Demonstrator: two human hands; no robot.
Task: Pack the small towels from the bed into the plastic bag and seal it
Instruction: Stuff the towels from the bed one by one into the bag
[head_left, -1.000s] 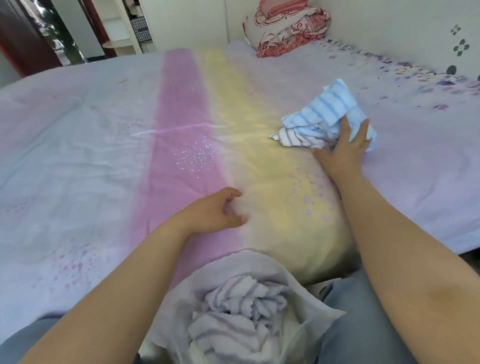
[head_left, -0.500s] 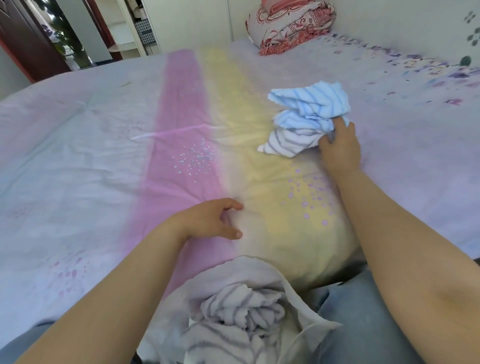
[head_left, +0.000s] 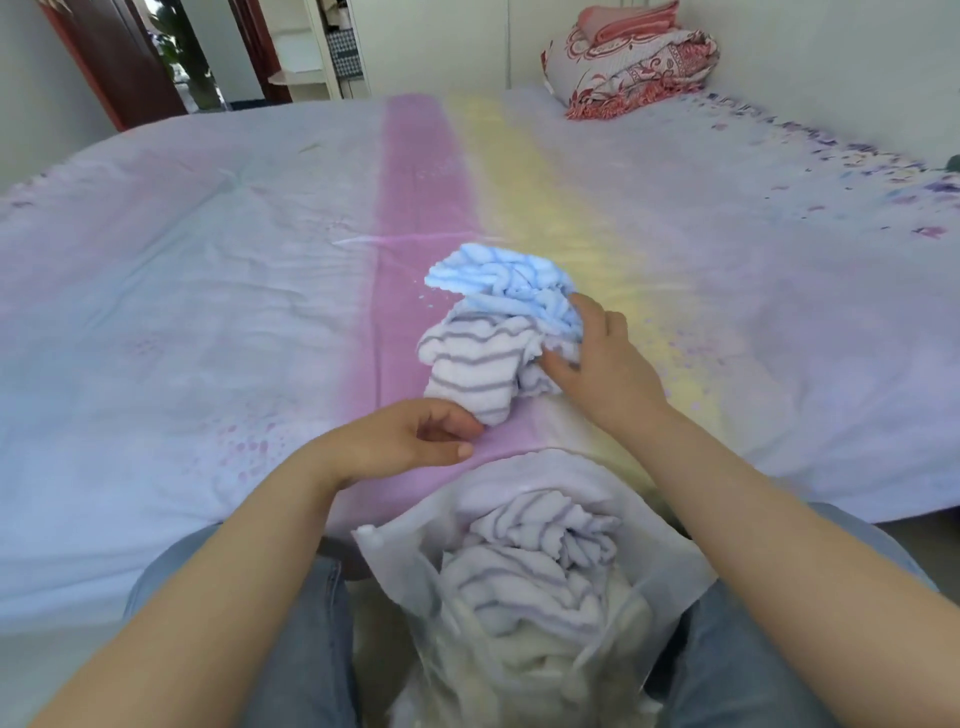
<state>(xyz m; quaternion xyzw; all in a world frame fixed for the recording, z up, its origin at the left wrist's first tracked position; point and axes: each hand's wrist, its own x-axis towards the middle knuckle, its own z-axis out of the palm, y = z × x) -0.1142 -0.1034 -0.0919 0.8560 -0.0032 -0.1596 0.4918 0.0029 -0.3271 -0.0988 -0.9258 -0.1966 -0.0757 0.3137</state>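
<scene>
Our right hand (head_left: 597, 364) grips the bunched towels (head_left: 488, 338) at frame centre; our left hand (head_left: 410, 441) – loosely curled, holding nothing – waits beneath to steady them toward the bag (head_left: 524, 587) (lower centre, unsealed).

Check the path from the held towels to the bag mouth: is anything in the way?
Nothing visible blocks it. The right hand holds the towels above the open plastic bag; the left hand is beside the route, not across it.

Pale walls (head_left: 831, 47), white shelving (head_left: 317, 52), dark red door (head_left: 119, 67)
</scene>
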